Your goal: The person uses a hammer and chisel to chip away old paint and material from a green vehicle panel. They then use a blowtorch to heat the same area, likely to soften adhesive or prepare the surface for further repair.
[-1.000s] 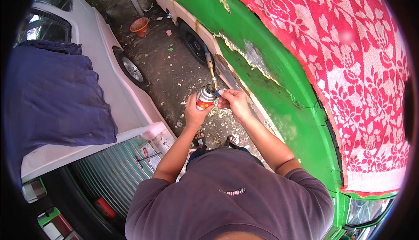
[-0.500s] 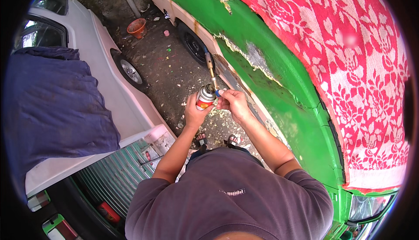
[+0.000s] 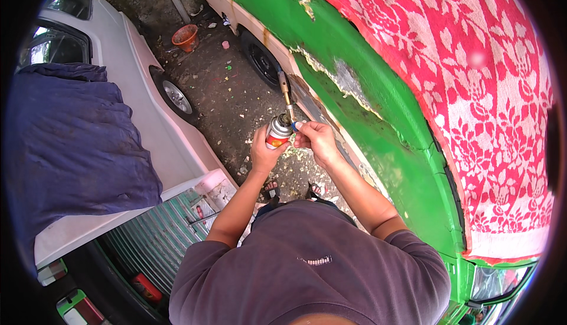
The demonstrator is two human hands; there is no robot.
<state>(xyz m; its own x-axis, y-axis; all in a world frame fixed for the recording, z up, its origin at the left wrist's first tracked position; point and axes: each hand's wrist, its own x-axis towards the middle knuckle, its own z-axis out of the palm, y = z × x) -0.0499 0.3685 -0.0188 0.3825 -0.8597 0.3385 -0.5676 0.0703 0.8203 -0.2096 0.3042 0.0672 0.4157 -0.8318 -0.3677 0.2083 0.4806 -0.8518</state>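
My left hand grips a small gas canister, silver with a red and yellow band, held upright in front of me. A brass torch nozzle rises from its top and points toward the green car's side. My right hand pinches the torch fitting at the canister's top, fingers closed on it. Just beyond the nozzle, the green car panel shows a patch of stripped, peeling paint.
A red and white floral cloth covers the green car at right. At left stands a white car with a dark blue cloth draped over it. The littered ground between them holds an orange pot.
Both hands keep the same hold on the canister and torch. The view has shifted slightly; nothing else has moved.
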